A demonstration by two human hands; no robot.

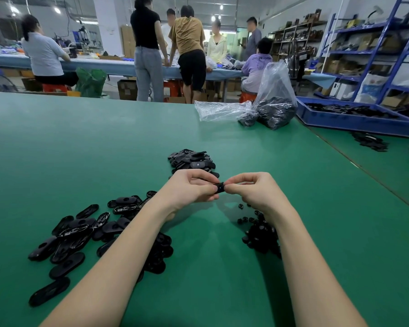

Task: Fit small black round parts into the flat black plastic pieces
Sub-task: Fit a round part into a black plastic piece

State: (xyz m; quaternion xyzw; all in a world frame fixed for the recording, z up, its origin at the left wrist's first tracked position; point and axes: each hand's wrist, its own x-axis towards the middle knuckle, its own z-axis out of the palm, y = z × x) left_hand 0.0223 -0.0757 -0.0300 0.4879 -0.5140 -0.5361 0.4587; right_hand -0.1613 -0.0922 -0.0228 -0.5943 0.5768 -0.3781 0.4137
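Above the middle of the green worktop (pixel 104 142), both hands meet fingertip to fingertip. The left hand (pixel 194 188) has its fingers curled round a flat black plastic piece (pixel 219 188), only the end of which shows between the two hands. The right hand (pixel 253 190) pinches at that same end with thumb and forefinger drawn narrow; whether a small round part sits under its fingertips cannot be told.

Down at 8 o'clock from the hands, a loose scatter of flat black pieces (pixel 80 230) lies spread on the worktop, partly under the left forearm. At 5 o'clock, just beside the right wrist, sits a heap of small black round parts (pixel 261 234), with a few strays near its far edge. At 12 o'clock, just beyond the knuckles, there is another pile of black pieces (pixel 191 160).

Further out at 1 o'clock stand clear plastic bags (pixel 275 97) holding dark parts, and at 2 o'clock a blue tray (pixel 354 122) with more black pieces. Beyond the worktop, several people (pixel 147 48) stand and sit at a long blue table.
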